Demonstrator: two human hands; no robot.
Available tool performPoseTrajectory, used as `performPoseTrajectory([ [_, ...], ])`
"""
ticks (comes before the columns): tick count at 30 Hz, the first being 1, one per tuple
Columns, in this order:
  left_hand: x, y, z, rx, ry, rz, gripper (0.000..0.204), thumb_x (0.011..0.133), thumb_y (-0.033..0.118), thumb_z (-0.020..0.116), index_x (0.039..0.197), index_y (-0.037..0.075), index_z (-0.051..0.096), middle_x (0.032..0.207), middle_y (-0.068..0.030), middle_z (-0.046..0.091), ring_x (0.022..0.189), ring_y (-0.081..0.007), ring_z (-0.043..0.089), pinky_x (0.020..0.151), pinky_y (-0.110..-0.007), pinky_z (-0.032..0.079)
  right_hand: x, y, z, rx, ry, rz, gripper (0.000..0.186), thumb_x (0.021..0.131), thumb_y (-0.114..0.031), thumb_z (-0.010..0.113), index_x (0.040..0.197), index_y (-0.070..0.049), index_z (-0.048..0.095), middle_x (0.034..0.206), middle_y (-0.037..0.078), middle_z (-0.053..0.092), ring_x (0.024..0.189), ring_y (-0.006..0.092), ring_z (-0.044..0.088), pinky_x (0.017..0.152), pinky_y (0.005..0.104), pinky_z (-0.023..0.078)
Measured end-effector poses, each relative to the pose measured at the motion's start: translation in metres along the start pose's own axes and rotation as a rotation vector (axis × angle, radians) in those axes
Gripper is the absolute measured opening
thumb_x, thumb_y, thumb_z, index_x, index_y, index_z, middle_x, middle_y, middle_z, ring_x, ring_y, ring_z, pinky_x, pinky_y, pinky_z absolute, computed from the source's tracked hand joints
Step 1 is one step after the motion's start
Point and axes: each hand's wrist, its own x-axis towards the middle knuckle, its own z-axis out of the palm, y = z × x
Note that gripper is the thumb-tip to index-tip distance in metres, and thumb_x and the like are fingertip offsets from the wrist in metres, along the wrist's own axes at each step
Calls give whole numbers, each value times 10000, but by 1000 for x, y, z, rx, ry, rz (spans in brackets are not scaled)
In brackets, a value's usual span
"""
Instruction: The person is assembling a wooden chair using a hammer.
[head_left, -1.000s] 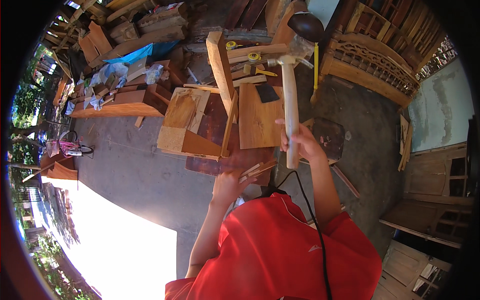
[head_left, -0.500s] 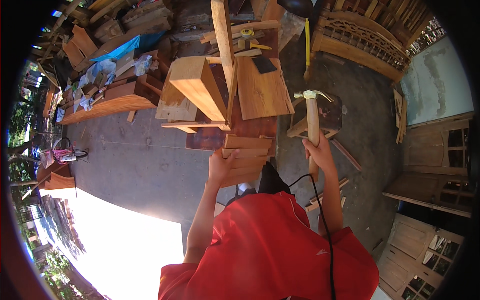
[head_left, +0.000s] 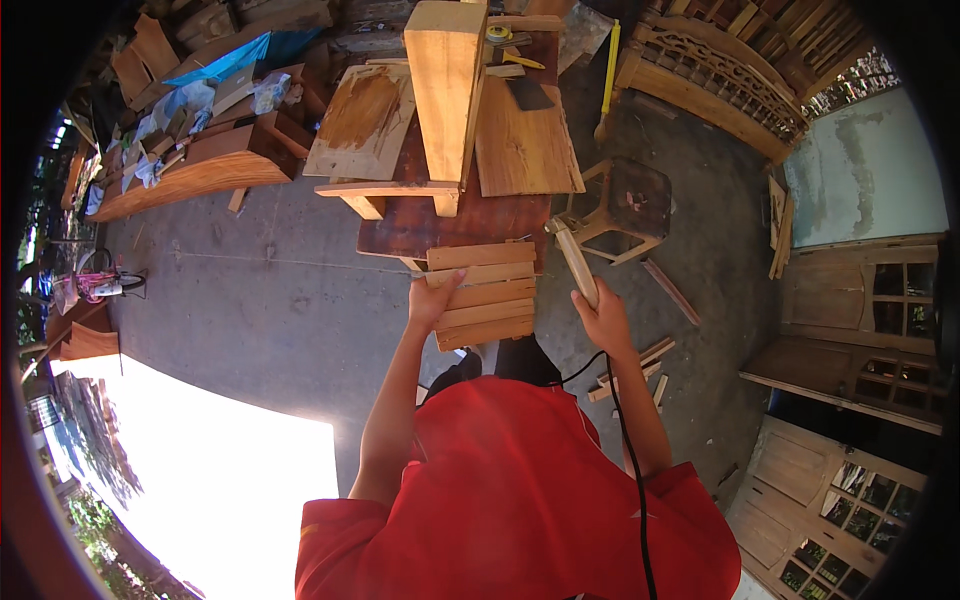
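Observation:
My left hand (head_left: pixel 435 301) grips the left edge of a small slatted wooden panel (head_left: pixel 486 304), built of several light strips set side by side. The panel lies at the near edge of a dark red-brown wooden table (head_left: pixel 500 222). In my right hand (head_left: pixel 603 318) is a hammer (head_left: pixel 574 262), held by its wooden handle. Its metal head points forward and left, just right of the panel and apart from it. Beyond the panel a thick wooden post (head_left: pixel 444 90) rises from a wooden frame (head_left: pixel 385 188) on the table.
Flat boards (head_left: pixel 527 140) lie on the table with a tape measure (head_left: pixel 498 34). A wooden stool (head_left: pixel 637 205) stands to the right. Wood strips (head_left: pixel 640 368) lie on the floor near my right arm. A black cord (head_left: pixel 632 450) runs down my shirt. Scrap wood (head_left: pixel 200 170) is piled at left.
The hammer has swung from upright to tilted forward and left, its head now lower and closer to the panel. My left hand still holds the panel. The whole view has shifted slightly.

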Motion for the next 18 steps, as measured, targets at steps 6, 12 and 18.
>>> performPoseTrajectory([
  [6,4,16,-1,313,65,-71,805,776,666,813,1166,-34,741,1106,-246,764,1047,-371,749,923,-463,582,4,0,11,-7,-39,-30,384,988,-307,704,1190,11,630,737,214,665,712,404,708,635,464,517],
  [12,4,34,12,487,160,-141,894,772,768,737,1143,-45,738,1066,-288,753,1030,-435,739,901,-504,586,12,3,37,-19,-133,-30,415,993,-321,696,1239,6,627,775,238,682,752,427,716,662,474,532],
  [18,-10,45,27,553,261,-109,998,842,714,705,1455,-44,490,1166,-315,698,1123,-453,691,951,-525,556,13,9,50,-28,-92,-7,446,1003,-346,677,1273,4,625,805,250,695,784,431,723,687,486,544],
])
